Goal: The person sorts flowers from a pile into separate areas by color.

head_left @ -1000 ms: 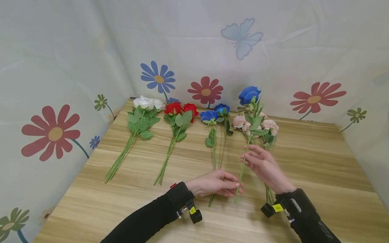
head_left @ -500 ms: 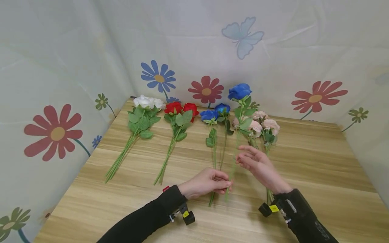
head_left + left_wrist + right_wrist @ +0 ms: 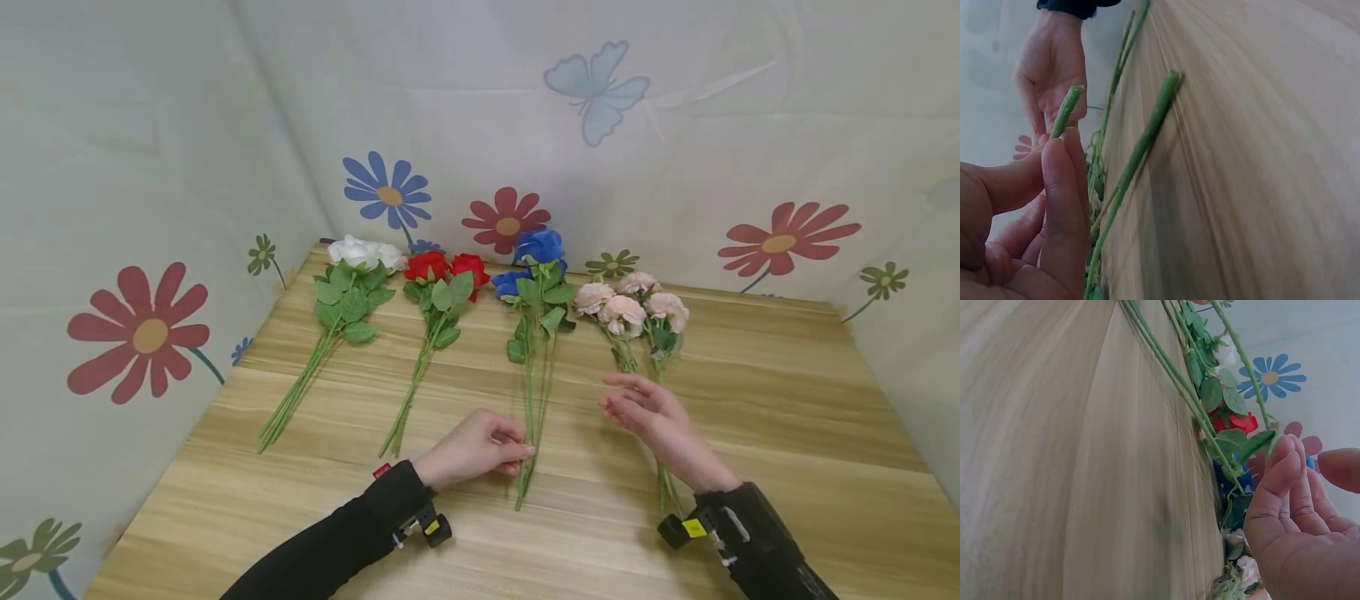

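Note:
Thumb and fingertips of my left hand [image 3: 476, 450] pinch the lower stem of a blue rose [image 3: 540, 244]. In the left wrist view the cut end of its green stem [image 3: 1067, 111] pokes out above the fingertips, raised off the table. This rose overlaps other blue roses [image 3: 507, 284] whose stems lie on the wood beneath it. My right hand [image 3: 663, 429] hovers with loosely bent fingers near the pink flowers [image 3: 622, 315] and holds nothing. The right wrist view shows a gap between its thumb and fingers [image 3: 1272, 481], with the raised stem [image 3: 1235, 350] passing behind them.
White roses [image 3: 363, 252] and red roses [image 3: 429, 267] lie in separate bunches to the left, stems toward the front of the wooden table [image 3: 765, 400]. A pale curtain [image 3: 450, 108] printed with flowers and a butterfly stands along the back and sides.
My left hand has carried the blue rose leftward from over the pink flowers to over the other blue roses. My right hand has let go of its stem and moved slightly right.

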`<state>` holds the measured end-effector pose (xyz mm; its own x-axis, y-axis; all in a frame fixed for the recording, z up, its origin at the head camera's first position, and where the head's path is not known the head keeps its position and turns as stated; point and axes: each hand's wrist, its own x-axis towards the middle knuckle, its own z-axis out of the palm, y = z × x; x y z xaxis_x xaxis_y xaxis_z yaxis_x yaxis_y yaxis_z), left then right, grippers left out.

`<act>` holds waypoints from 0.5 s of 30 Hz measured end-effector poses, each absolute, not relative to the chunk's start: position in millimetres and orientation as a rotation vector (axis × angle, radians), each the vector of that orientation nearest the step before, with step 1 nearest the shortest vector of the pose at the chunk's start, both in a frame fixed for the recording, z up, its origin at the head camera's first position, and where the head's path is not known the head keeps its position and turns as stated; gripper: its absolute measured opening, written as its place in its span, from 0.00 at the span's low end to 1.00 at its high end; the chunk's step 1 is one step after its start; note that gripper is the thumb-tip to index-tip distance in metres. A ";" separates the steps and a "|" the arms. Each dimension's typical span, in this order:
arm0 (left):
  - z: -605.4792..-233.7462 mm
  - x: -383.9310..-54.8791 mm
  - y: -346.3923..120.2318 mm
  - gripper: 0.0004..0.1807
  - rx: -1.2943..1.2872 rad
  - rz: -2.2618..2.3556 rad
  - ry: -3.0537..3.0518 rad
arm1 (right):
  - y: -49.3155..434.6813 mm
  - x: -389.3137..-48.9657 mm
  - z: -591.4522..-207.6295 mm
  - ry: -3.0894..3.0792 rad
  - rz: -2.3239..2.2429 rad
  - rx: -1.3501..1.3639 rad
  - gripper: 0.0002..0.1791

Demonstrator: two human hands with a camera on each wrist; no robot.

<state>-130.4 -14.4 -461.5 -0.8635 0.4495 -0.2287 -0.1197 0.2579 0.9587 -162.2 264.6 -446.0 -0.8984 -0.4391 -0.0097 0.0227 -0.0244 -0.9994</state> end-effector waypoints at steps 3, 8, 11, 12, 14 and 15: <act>-463.6 -132.0 -14.9 0.04 0.285 1.622 2.100 | 267.8 -161.3 -446.6 1.942 -1.983 -0.424 0.28; -465.7 -135.0 -13.1 0.04 0.337 1.563 2.148 | 270.0 -160.8 -448.3 1.958 -1.981 -0.417 0.28; -467.2 -136.4 -11.2 0.04 0.346 1.535 2.160 | 271.1 -160.7 -449.4 1.951 -1.990 -0.415 0.27; -468.0 -136.7 -10.9 0.04 0.339 1.527 2.162 | 271.4 -160.7 -449.6 1.948 -1.994 -0.414 0.27; -469.2 -137.0 -10.7 0.04 0.325 1.518 2.164 | 272.0 -160.4 -449.5 1.946 -1.996 -0.410 0.28; -469.9 -137.0 -10.9 0.05 0.326 1.508 2.171 | 272.5 -160.2 -449.2 1.946 -1.994 -0.409 0.28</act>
